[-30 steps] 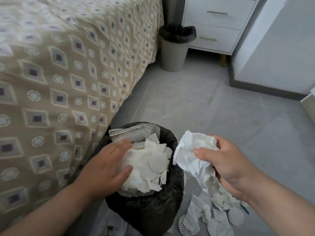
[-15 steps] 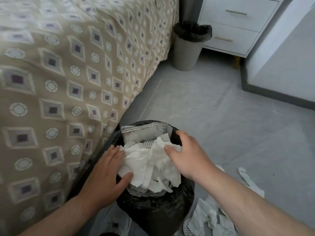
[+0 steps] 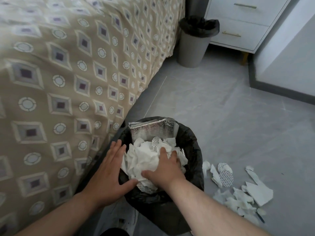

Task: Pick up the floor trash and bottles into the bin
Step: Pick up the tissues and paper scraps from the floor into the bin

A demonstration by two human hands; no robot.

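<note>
Now: the tissue wad (image 3: 144, 157) that the right hand (image 3: 167, 169) held up beside the bin (image 3: 190, 138) a second ago lies on top of the bin's load, and the hand has followed it down.
Right hand: spread over the wad, thumb wide to the near side, fingers splayed across the paper and pressing. It pinches nothing that I can see, though the fingertips partly sink into the folds.
Left hand (image 3: 109, 169): flat, fingers straight and close together, laid along the left of the bin's rim with the thumb reaching in toward the paper. It has stayed there across the last second, seemingly steadying the bin.
Bin: black-lined, standing on the floor (image 3: 221, 108) just beside the bed (image 3: 68, 82). It is heaped to the rim, with a silver foil pouch (image 3: 151, 129) upright at the far side and a round patterned pad (image 3: 156, 142) poking out of the tissue.
Meaning: one handful is in. The pressing looks like an effort to make room, since the load already stands at or above the rim.
Still on the floor: torn white scraps (image 3: 259, 191) and round floor pads (image 3: 225, 176) lie to the right of the bin, near it but apart from it.
Bottles: none in view.
Second bin (image 3: 192, 48): grey with a black liner, well apart, by the white nightstand (image 3: 242, 24). It is a likely fallback if the near one overflows.
Risk: loose tissue may spring back and spill over the rim once the hands lift.
</note>
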